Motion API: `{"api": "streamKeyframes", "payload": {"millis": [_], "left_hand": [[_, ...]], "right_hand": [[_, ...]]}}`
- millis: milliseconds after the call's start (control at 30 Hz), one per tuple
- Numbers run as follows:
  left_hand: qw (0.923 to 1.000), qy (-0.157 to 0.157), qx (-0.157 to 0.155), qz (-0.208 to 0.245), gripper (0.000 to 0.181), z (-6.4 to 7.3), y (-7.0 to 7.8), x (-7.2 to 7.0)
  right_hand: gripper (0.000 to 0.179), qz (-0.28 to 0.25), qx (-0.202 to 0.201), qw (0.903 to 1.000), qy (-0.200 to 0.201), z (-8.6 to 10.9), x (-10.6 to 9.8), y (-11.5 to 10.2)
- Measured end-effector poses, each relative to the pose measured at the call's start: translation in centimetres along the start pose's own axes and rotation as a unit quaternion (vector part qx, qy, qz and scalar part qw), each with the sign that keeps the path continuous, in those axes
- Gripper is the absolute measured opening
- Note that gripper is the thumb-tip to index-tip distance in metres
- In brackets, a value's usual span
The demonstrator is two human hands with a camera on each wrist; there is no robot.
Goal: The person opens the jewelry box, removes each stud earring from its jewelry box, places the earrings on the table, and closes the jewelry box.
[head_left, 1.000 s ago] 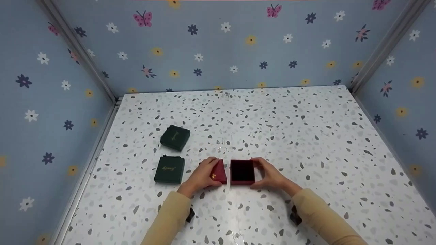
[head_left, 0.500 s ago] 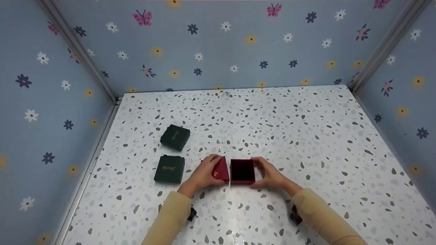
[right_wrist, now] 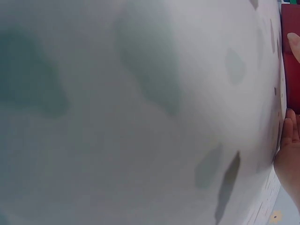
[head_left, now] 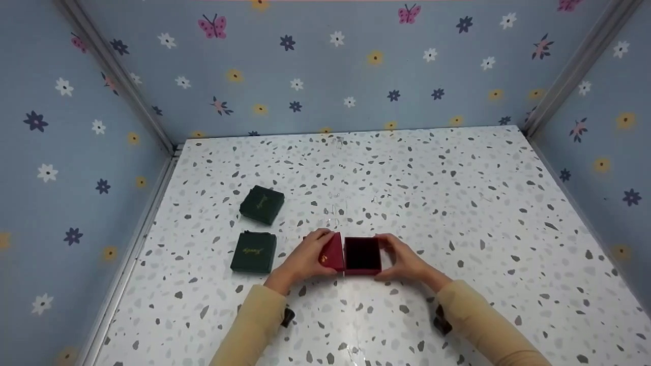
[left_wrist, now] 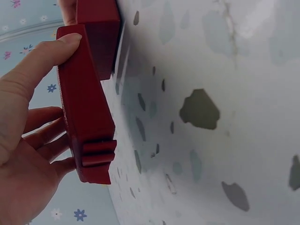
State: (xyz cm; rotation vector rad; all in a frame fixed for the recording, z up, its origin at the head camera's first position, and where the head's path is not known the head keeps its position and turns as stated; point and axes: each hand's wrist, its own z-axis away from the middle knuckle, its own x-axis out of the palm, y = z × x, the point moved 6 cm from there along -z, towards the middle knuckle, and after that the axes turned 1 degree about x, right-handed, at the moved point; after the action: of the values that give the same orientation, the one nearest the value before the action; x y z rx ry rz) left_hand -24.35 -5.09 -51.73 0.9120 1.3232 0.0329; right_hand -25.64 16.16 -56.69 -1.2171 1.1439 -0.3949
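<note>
My left hand (head_left: pixel 305 254) grips a red box lid (head_left: pixel 332 252) with a small gold mark, thumb at its near edge and fingers at the far side. The lid is tilted, its right edge right beside a red box base (head_left: pixel 362 271) with a dark lining. My right hand (head_left: pixel 402 259) holds the base from the right, thumb at the near corner and fingers at the far one. In the left wrist view, folded red flaps (left_wrist: pixel 99 152) show at one end of the lid. The right wrist view catches only part of the red box (right_wrist: pixel 292 79).
Two dark green boxes with gold lettering lie to the left: a near box (head_left: pixel 253 252) and a turned far box (head_left: pixel 261 205). The speckled white table (head_left: pixel 432 193) is bounded by flowered blue panels (head_left: pixel 335 66) at the back and sides.
My left hand has moved slightly right and away from me with the lid, narrowing the gap to the base. My right hand and the base stay in place.
</note>
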Motion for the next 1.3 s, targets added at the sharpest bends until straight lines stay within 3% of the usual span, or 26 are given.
{"api": "streamKeyframes", "payload": {"millis": [233,400,567,967,1300], "left_hand": [[0.9998,-0.020,-0.004,-0.003,0.086,-0.2,0.7,-0.1],[0.9997,-0.018,0.013,-0.007,0.085,-0.5,1.3,0.2],[0.9997,-0.016,0.019,-0.001,0.085,-1.1,1.7,0.7],[0.9992,-0.025,0.031,0.007,0.085,-2.4,2.7,1.6],[0.9986,-0.031,0.040,0.017,0.085,-3.4,3.6,2.3]], "right_hand": [[0.086,-0.013,-0.011,0.9999,0.000,0.2,-0.2,-2.4],[0.085,-0.008,-0.002,0.9999,-0.011,0.4,-0.4,-3.6],[0.086,-0.001,0.005,0.9999,-0.013,0.4,-0.4,-3.7],[0.083,-0.005,-0.033,0.9994,-0.005,0.4,-0.3,-3.8],[0.083,0.012,-0.012,0.9998,-0.006,0.4,-0.3,-3.6]]}}
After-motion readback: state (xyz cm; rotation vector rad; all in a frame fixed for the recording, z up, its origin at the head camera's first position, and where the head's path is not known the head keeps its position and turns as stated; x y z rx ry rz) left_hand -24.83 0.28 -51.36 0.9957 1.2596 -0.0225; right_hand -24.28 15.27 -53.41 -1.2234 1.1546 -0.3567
